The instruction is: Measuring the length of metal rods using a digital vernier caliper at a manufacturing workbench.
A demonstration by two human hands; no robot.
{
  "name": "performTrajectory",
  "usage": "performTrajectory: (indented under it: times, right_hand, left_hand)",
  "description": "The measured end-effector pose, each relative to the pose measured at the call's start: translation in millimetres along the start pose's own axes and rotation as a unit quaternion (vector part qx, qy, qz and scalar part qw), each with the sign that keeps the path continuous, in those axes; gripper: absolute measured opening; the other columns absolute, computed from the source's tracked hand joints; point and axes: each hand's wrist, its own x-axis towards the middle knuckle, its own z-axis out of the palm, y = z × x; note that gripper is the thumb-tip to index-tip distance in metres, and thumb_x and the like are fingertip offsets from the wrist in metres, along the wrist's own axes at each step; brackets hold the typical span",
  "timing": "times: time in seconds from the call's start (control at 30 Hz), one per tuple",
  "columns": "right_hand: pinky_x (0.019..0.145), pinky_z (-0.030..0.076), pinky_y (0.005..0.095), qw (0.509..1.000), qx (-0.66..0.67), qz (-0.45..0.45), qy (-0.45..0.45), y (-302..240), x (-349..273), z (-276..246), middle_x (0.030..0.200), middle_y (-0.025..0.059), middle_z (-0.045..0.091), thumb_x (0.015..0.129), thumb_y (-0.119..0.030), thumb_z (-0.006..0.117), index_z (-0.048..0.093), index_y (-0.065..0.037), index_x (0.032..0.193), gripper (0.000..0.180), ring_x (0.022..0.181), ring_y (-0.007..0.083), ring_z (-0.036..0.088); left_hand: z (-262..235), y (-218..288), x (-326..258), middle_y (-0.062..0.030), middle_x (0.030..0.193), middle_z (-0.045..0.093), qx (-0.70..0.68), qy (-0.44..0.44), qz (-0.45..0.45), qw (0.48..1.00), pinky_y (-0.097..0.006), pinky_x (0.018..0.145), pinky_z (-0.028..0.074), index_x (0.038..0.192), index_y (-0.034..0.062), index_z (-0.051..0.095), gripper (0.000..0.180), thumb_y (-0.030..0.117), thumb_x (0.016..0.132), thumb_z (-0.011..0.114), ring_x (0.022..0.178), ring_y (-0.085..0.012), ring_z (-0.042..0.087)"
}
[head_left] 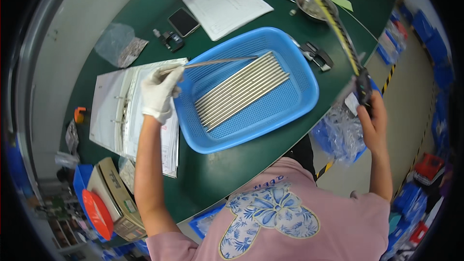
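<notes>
Head view: gloved left hand (159,92) grips one metal rod (220,61) over the blue basket (299,101); about a dozen rods (241,91) lie inside. Bare right hand (372,121), far right, clasps a striped hose tool (360,84); progress seems midway

Pink floral-print shirt; white glove on left hand (159,92).

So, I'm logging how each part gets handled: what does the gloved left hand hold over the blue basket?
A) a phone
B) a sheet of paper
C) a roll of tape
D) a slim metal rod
D: the gloved left hand grips one end of a slim metal rod that reaches out over the blue basket, above the rods lying inside.
</notes>
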Motion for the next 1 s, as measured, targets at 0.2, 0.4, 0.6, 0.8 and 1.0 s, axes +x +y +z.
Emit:
performTrajectory:
  times: [0.2, 0.4, 0.6, 0.8, 1.0]
  right_hand:
    - [0.053, 0.031, 0.0210, 0.990, -0.044, 0.094, -0.098, -8.0, 9.8, 4.0, 0.066, -0.0004, 0.041, 0.076, -0.011, 0.056, 0.049, -0.001, 0.089, 0.018, 0.059, 0.0075, 0.036]
    - [0.054, 0.031, 0.0205, 0.990, 0.073, 0.094, -0.071, 6.3, -2.2, 2.0, 0.067, -0.0007, 0.043, 0.075, -0.010, 0.057, 0.050, 0.000, 0.089, 0.019, 0.060, 0.0064, 0.037]
    - [0.057, 0.032, 0.0201, 0.994, 0.045, 0.081, -0.049, 21.9, -7.6, 5.9, 0.073, -0.0007, 0.041, 0.074, -0.008, 0.056, 0.047, -0.001, 0.086, 0.016, 0.065, 0.0069, 0.037]
    - [0.065, 0.033, 0.0171, 0.990, 0.108, 0.077, -0.044, 42.9, -18.9, -4.2, 0.081, -0.0019, 0.045, 0.082, -0.009, 0.050, 0.047, -0.001, 0.094, 0.014, 0.072, 0.0052, 0.040]
    - [0.065, 0.033, 0.0165, 0.984, 0.118, 0.111, -0.075, 48.3, -16.5, -16.5, 0.083, -0.0018, 0.045, 0.084, -0.011, 0.049, 0.046, -0.001, 0.096, 0.016, 0.072, 0.0039, 0.040]
  left_hand:
    - [-3.9, 6.2, 1.6, -0.0073, 0.067, 0.060, 0.427, -0.130, 0.094, 0.890, -0.029, 0.052, 0.044, 0.077, 0.0034, 0.061, 0.019, 0.022, 0.078, 0.057, 0.057, -0.0180, 0.056]
    - [47.4, -0.1, 1.8, -0.0100, 0.089, 0.059, 0.687, -0.169, 0.153, 0.690, -0.037, 0.073, 0.046, 0.079, 0.0102, 0.063, 0.015, 0.020, 0.078, 0.052, 0.083, -0.0265, 0.058]
    - [102.2, 9.3, -17.5, -0.0178, 0.082, 0.060, 0.607, -0.224, 0.175, 0.742, -0.038, 0.064, 0.048, 0.078, 0.0020, 0.061, 0.016, 0.011, 0.074, 0.049, 0.075, -0.0296, 0.060]
    - [192.6, -3.6, -38.2, -0.0185, 0.081, 0.061, 0.397, -0.245, 0.204, 0.861, -0.036, 0.068, 0.047, 0.078, -0.0014, 0.061, 0.018, 0.009, 0.073, 0.047, 0.073, -0.0302, 0.061]
    - [169.4, 17.6, -37.6, -0.0175, 0.085, 0.060, 0.472, -0.271, 0.181, 0.819, -0.034, 0.068, 0.048, 0.091, -0.0033, 0.056, 0.022, 0.007, 0.075, 0.046, 0.079, -0.0291, 0.060]
